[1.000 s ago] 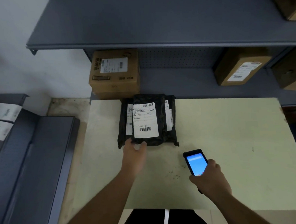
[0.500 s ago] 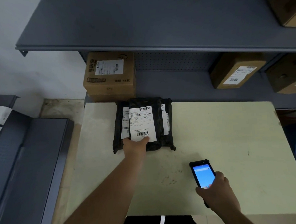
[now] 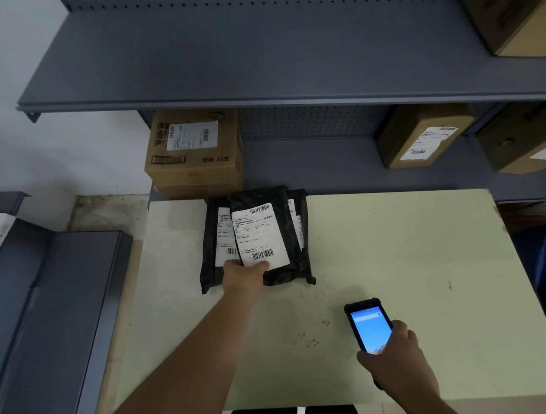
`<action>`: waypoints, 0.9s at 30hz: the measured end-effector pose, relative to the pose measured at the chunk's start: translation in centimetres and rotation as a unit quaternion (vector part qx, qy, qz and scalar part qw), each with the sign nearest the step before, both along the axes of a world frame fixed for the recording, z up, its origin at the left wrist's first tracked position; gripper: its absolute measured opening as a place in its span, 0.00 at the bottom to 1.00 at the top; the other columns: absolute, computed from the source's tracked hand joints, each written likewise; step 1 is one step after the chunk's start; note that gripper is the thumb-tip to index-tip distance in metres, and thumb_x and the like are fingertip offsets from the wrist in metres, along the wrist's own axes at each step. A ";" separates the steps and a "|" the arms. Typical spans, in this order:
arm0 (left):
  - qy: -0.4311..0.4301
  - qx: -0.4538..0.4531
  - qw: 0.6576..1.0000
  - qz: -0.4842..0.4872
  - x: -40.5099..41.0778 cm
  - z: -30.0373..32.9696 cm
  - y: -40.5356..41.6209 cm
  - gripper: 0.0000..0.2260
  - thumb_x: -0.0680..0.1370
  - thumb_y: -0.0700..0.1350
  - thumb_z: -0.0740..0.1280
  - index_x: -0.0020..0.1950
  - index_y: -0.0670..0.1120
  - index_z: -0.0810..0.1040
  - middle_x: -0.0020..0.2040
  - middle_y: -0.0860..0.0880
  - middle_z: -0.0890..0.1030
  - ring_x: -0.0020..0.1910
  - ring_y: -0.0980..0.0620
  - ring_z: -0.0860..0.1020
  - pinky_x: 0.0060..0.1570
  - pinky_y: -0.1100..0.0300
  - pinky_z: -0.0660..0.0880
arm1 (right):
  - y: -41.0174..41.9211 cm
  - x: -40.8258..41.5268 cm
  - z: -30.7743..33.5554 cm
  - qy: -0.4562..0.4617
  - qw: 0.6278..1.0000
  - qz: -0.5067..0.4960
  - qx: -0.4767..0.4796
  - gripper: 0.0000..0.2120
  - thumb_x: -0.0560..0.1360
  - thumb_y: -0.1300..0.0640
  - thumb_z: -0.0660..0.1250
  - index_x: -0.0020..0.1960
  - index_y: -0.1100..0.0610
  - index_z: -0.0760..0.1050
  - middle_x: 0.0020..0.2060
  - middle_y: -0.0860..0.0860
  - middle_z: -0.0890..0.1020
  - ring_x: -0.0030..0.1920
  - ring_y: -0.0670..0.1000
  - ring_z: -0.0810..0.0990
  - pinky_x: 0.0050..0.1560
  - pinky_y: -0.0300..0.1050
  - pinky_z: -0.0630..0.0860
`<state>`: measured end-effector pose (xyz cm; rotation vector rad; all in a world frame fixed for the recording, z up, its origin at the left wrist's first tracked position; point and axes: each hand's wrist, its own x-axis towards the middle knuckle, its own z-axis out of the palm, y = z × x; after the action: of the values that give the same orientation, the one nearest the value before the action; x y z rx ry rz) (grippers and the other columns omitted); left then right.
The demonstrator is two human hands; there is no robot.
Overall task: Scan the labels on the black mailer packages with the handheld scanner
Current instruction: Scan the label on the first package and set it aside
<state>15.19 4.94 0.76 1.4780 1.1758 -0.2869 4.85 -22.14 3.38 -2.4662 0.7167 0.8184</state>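
Left hand: the left hand (image 3: 242, 276) reached out over the table and was closed on the near edge of the top mailer, thumb lying on the bottom of its white label.
Right hand: the right hand (image 3: 396, 357) was wrapped around the lower end of the handheld scanner, holding it above the table's near right part, well apart from the packages.
Handheld scanner: the handheld scanner (image 3: 368, 325) was a black device with a lit blue screen facing up, its top end pointing away towards the shelves.
Top mailer: the top mailer (image 3: 263, 235) lay slightly tilted on the pile, its label (image 3: 260, 236) showing barcodes at top and bottom.
Other mailers: a left mailer (image 3: 213, 241) and a right mailer (image 3: 301, 221) lay under it, each with part of a label showing.
Table: the pale table (image 3: 394, 248) carried the pile at its far left.
Shelving: a cardboard box (image 3: 196, 154) with a label stood just behind the pile on the grey shelf (image 3: 288, 47) unit.
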 end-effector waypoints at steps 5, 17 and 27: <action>-0.015 -0.027 1.000 0.001 0.0 0.2 -0.2 0.27 0.69 0.42 0.80 0.64 0.45 0.73 0.56 0.47 0.82 0.53 0.45 0.82 0.54 0.49 0.81 | 0.1 0.6 1.0 -0.011 1.000 0.011 0.010 0.33 0.65 0.51 0.75 0.67 0.56 0.67 0.49 0.49 0.73 0.50 0.57 0.81 0.51 0.57 0.84; -0.061 -0.152 0.986 -0.007 -0.9 1.6 -0.8 0.10 0.77 0.32 0.72 0.55 0.45 0.82 0.56 0.47 0.84 0.50 0.52 0.82 0.45 0.62 0.76 | 1.7 3.8 6.1 -0.015 0.996 0.057 0.062 0.25 0.63 0.49 0.73 0.57 0.51 0.69 0.46 0.49 0.79 0.31 0.51 0.84 0.34 0.48 0.81; -0.099 -0.148 0.983 -0.046 -2.7 1.4 -1.2 0.16 0.75 0.31 0.72 0.58 0.47 0.83 0.56 0.48 0.88 0.57 0.48 0.85 0.66 0.49 0.77 | 3.9 5.2 11.6 0.005 0.986 0.126 0.109 0.25 0.62 0.46 0.72 0.55 0.49 0.67 0.41 0.52 0.84 0.30 0.50 0.82 0.33 0.46 0.76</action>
<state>12.54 3.74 2.14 1.2675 0.8653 -0.3527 10.06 -18.21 15.00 -2.3821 0.3018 0.9461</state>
